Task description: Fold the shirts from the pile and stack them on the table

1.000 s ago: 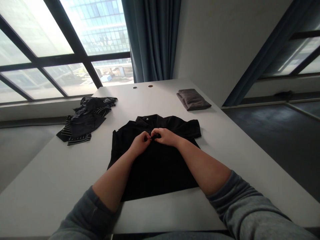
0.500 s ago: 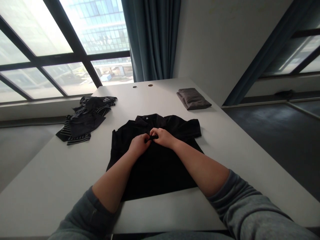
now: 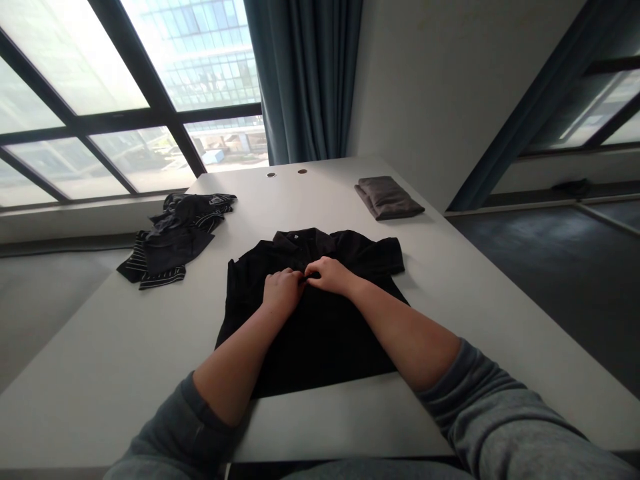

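A black short-sleeved shirt with a collar (image 3: 320, 333) lies spread on the table in front of me, its collar at the far side and its hem toward me. My left hand (image 3: 283, 291) pinches the shirt's front below the collar. Close beside it, my right hand (image 3: 327, 275) grips the same part of the front with thumb and fingers. The fingertips of both hands almost meet there. Whatever small detail of the cloth lies between them is hidden by the fingers and the dark fabric.
On the white table (image 3: 125, 373), a heap of black and striped clothes (image 3: 175, 240) lies at the left edge. A folded grey-brown cloth (image 3: 390, 197) rests at the far right. Beyond the table are a window and a blue curtain (image 3: 306, 80).
My left hand has turned and shifted slightly to the right, its fingers now more over the cloth. The pinched fold between the hands shows less. My right hand stays nearly in place.
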A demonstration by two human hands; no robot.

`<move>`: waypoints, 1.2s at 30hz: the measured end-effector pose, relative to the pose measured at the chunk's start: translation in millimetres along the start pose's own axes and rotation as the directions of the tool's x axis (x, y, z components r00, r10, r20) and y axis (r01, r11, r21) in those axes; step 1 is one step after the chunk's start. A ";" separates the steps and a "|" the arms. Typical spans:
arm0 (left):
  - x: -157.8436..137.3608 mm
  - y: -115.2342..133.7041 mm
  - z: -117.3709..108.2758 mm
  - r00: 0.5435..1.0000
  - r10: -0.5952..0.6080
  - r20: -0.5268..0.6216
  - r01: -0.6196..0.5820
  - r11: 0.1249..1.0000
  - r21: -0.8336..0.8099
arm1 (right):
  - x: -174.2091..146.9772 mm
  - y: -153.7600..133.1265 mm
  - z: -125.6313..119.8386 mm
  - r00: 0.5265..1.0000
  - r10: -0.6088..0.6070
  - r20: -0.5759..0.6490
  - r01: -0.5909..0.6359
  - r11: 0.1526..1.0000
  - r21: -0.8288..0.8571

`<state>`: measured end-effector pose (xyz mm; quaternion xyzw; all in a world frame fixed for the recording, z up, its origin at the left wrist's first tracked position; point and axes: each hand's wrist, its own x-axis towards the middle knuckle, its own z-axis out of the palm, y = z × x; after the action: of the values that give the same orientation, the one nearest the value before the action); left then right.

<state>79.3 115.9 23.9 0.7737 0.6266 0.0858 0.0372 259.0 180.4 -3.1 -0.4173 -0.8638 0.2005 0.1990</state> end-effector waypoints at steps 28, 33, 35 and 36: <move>11.7 -13.5 19.4 0.998 -0.065 0.018 0.067 0.967 -0.247 | 1.4 -11.7 11.4 0.992 0.105 -0.064 -0.104 0.994 0.020; 12.3 -14.5 22.2 0.998 -0.060 0.018 0.062 0.964 -0.259 | 1.4 -9.1 12.0 0.992 0.079 -0.097 -0.076 0.997 0.026; 12.6 -15.4 23.9 0.999 -0.053 0.012 0.055 0.961 -0.272 | 1.5 -7.9 12.6 0.991 0.072 -0.110 -0.063 0.995 0.084; 12.7 -15.9 24.6 0.999 -0.054 0.005 0.053 0.958 -0.283 | 1.4 -7.6 12.5 0.991 0.068 -0.116 -0.054 0.991 0.119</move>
<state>70.9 133.0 -1.8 0.7431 0.6287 0.1742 0.1489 247.0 174.9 -9.5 -0.4427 -0.8239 0.2309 0.2681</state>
